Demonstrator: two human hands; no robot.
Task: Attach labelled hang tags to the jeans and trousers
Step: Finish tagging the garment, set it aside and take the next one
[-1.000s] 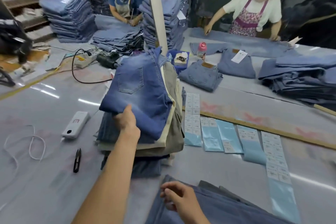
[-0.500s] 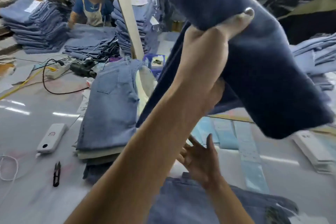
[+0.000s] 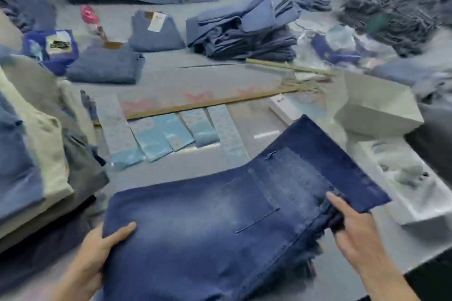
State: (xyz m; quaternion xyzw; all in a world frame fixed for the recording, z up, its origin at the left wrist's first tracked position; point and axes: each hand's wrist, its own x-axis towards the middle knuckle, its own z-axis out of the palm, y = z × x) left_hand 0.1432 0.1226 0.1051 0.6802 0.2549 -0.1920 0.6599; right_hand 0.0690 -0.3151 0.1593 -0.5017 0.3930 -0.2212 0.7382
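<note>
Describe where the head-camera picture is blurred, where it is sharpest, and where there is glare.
Head view: motion blur smears the far folded denim stacks and pink-capped bottle; sharpest is the dark blue folded jeans under both hands; faint white glare streaks the grey table; wide-angle edges bow.

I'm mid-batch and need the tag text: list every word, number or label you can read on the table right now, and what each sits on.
No text is legible; the frame is motion-blurred.
Label strips on the table: rows of print, too small and blurred to read.
White hang tag on the folded jeans: blurred.
White box near the wooden ruler: a dark mark, unreadable.
Dark jeans held by the left hand and right hand: no print visible.
</note>
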